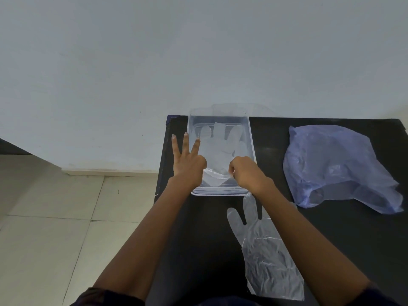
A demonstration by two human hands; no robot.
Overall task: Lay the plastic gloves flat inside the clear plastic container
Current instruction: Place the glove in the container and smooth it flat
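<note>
A clear plastic container (pixel 250 138) stands at the back left of a black table (pixel 209 239). Inside it lies a clear plastic glove (pixel 220 146), fingers pointing away from me. My left hand (pixel 187 164) is over the container's left edge; thumb and forefinger pinch the glove's cuff, the other three fingers are spread straight. My right hand (pixel 245 171) has curled fingers and pinches the cuff from the right. A second clear glove (pixel 265 257) lies flat on the table in front of the container, partly under my right forearm.
A crumpled bluish plastic bag (pixel 337 164) lies on the right of the table. A clear lid (pixel 260 110) leans behind the container against the white wall. The table's left edge drops to a tiled floor (pixel 55 228).
</note>
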